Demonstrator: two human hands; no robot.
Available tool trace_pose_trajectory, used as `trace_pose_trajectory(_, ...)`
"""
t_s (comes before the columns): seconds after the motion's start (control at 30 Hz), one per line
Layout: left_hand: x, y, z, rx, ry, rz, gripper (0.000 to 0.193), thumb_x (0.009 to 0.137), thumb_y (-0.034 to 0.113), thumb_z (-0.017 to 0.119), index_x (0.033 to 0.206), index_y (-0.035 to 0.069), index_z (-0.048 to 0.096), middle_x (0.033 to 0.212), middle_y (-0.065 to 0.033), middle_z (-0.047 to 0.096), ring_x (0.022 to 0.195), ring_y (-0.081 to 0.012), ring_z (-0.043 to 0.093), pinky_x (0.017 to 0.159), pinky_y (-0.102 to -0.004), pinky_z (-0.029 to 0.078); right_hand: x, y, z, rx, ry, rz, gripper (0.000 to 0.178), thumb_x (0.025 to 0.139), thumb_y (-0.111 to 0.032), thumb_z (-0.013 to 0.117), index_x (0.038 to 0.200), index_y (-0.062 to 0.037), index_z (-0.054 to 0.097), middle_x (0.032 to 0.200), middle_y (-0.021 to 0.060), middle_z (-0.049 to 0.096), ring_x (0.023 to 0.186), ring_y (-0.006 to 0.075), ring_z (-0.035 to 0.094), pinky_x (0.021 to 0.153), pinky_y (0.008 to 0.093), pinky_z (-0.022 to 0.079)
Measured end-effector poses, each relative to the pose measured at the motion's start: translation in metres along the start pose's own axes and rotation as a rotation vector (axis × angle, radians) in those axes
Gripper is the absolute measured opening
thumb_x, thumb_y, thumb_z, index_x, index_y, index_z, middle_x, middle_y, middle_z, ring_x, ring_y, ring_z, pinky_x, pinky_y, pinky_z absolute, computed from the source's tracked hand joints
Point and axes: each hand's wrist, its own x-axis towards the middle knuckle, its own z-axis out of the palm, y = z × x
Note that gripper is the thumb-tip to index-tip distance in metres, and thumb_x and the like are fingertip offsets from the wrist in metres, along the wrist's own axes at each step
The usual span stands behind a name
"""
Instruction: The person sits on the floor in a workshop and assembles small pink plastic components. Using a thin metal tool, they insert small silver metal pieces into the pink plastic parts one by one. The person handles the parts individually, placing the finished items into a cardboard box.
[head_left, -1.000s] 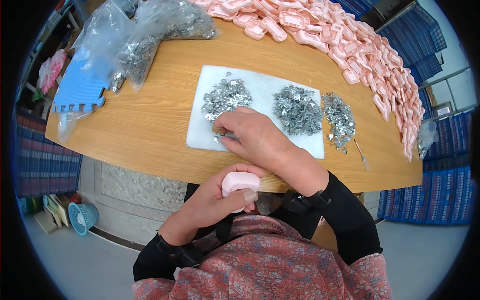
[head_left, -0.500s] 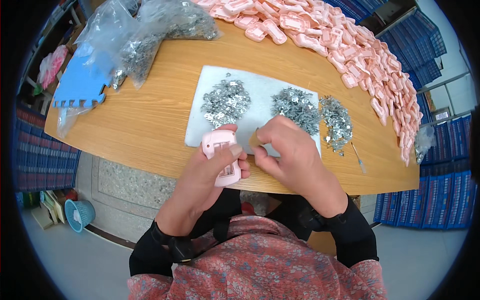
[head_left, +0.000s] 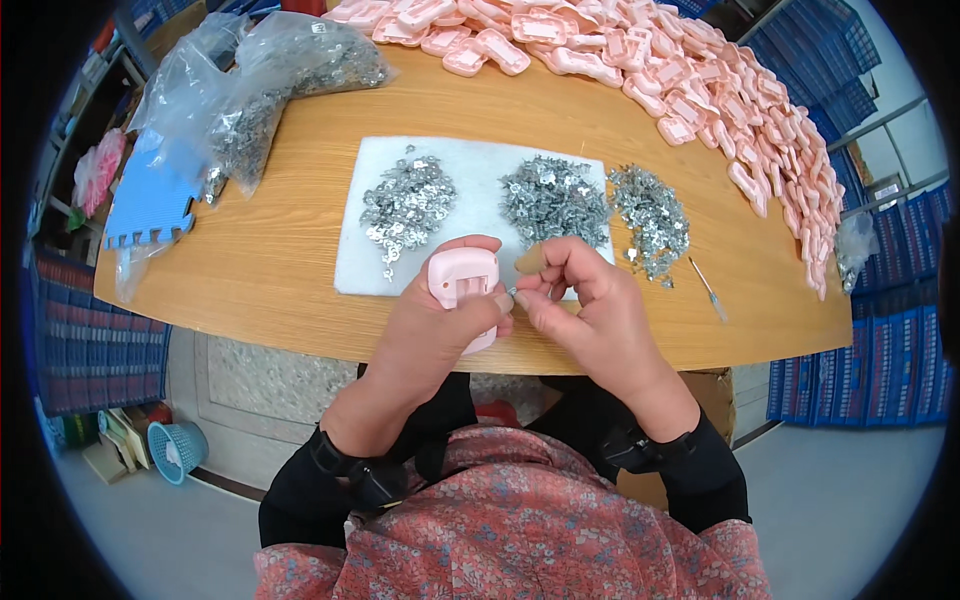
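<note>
The left hand [head_left: 415, 325] wraps the pale-pink, rounded plastic casing [head_left: 463, 268] above the near edge of the brown wooden counter [head_left: 240, 300], best braced steady while the grip of the right hand [head_left: 600, 310] pinches what seems, half hidden, a tiny silver metal piece [head_left: 513, 292] just beside it.

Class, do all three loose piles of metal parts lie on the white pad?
No, the left pile and middle pile lie on the white pad, but the right pile sits on the wooden table.
</note>
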Motion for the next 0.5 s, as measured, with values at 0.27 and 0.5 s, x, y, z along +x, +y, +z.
trace_pose_trajectory(0.27,0.005,-0.002,0.009,-0.257,-0.100,-0.185,0.043,0.103,0.038,0.044,0.131,0.006,0.047,0.093,-0.0081,0.063,0.074,-0.0176,0.065,0.068,-0.0347,0.058,-0.003,0.006,-0.011,0.339,0.052,0.099,0.024,0.087,-0.004,0.069,0.107,-0.0018,0.056,0.089,-0.0002,0.062,0.082,0.0057,0.056,0.075,0.0216,0.047)
trace_pose_trajectory(0.5,0.008,-0.007,0.011,-0.333,-0.128,-0.336,0.058,0.106,0.048,0.019,0.130,0.004,0.047,0.094,-0.0107,0.066,0.075,-0.0225,0.068,0.068,-0.0415,0.061,-0.001,0.004,0.002,-0.028,0.091,-0.110,0.021,0.086,-0.008,0.072,0.100,-0.0026,0.058,0.082,0.0055,0.062,0.075,0.0112,0.063,0.067,0.0253,0.052)
